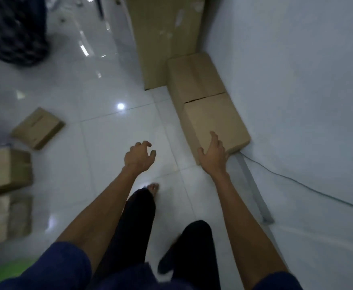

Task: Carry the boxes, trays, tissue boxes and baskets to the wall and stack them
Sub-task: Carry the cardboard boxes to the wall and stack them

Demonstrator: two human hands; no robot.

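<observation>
Under the right grip (213,153), a cardboard box (215,116) is seen against the wall (297,80); that grip is spread, released. Left grip (140,156) is held loosely curled, nothing grasped.

Brown near box (215,120) touching far box (194,76) along the wall (297,80) (both closed)

There is one view only, taken from the person's head. It faces forward and steeply down, so the left forearm (108,206) and right forearm (238,206) reach in from the bottom edge, with the legs and a bare foot (153,187) below them. The lens is wide. The tiled floor (100,143) fills the left and middle, the wall (297,80) runs up the right side, and straight lines bend near the borders. The cardboard boxes (211,120) against the wall lie close to the camera.
</observation>
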